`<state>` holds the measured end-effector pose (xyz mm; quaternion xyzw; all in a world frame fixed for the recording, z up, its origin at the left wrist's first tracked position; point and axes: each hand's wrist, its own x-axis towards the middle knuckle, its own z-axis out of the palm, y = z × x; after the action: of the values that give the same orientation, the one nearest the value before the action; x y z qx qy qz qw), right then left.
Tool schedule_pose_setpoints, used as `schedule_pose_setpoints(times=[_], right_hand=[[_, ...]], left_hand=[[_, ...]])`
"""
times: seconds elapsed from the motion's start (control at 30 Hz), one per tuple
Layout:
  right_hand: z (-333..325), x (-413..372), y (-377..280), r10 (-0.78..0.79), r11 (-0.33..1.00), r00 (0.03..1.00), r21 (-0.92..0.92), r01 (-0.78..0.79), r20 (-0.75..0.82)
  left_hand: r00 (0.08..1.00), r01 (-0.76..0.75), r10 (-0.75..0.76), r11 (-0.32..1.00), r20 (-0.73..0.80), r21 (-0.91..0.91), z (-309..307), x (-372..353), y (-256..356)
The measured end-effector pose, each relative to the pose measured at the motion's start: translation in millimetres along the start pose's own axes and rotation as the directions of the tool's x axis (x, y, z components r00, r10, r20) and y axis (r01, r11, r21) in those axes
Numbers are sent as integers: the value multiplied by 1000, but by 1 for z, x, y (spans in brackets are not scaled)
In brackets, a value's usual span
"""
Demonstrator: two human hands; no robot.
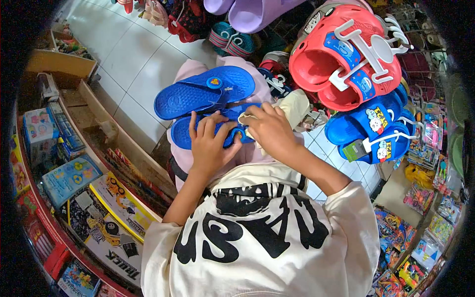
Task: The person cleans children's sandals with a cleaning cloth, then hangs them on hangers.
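Two blue flip-flops lie side by side across my lap, on pink cloth. The farther one [178, 99] is untouched, with a round yellow and red badge on its strap. My left hand [212, 136] rests over the nearer flip-flop [182, 132], its fingers bent around the strap. My right hand [269, 126] is closed on a cream cloth [295, 106] and presses it against the nearer flip-flop, beside the strap's badge. The fingertips of the right hand are partly hidden by the cloth.
Red clogs [316, 64] and blue slippers [346, 126] hang on white hangers at the right. Purple clogs [245, 15] hang at the top. Boxed toys [71, 178] fill a curved shelf at the left. Small packaged goods [428, 250] line the lower right.
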<state>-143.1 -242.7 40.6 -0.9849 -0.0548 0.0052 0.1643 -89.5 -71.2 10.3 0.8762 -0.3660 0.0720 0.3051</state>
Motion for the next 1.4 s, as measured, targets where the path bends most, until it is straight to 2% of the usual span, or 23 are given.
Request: schedule_pose_setpoints(times=[0.13,0.17,0.3,0.43,0.53,0.57,0.67,0.73,0.9,0.97,1.07,1.1,1.23,1.4], right_hand=[[-3,-4,8,147,989,985,39,-144,-93],[-9,-6,10,146,983,987,121,-137,-71],[-16,-8,-4,35,985,983,175,-4,-177],[13,-7,-9,-56,994,994,-103,47,-96],[18,-11,-4,-80,989,993,-129,69,-87],[17,-12,0,-88,986,996,-141,85,-20],[17,-15,12,-173,980,985,-94,173,3],[15,-17,15,-174,976,983,-123,179,51],[14,-30,27,-226,970,972,-79,231,66],[9,-30,29,-213,977,977,4,213,7],[6,-25,25,-190,976,979,88,197,-78],[6,-24,22,-182,975,978,111,193,-105],[11,-22,11,-230,965,934,61,255,-275],[19,-16,3,-227,972,966,25,232,-126]], left_hand=[[998,-16,15,1000,-57,-14,4,-2,-4],[998,-22,21,1000,-58,-6,5,-4,-6],[998,-56,57,998,-21,38,4,-8,-9],[996,-79,74,992,55,103,0,-5,-9],[990,-70,44,978,132,199,-4,-2,-3],[989,-81,52,974,138,214,-3,-3,-2],[986,-114,77,961,149,251,-2,-6,-3],[983,-128,88,957,161,259,-3,-8,-5],[982,-174,158,969,101,176,3,-16,-13],[986,-168,168,978,14,125,10,-23,-19],[997,-76,74,983,18,169,3,-13,-12],[992,-67,39,968,119,243,1,-11,-11],[986,-70,23,956,166,286,-1,-7,-11],[989,-84,42,952,144,295,1,-6,-10]])
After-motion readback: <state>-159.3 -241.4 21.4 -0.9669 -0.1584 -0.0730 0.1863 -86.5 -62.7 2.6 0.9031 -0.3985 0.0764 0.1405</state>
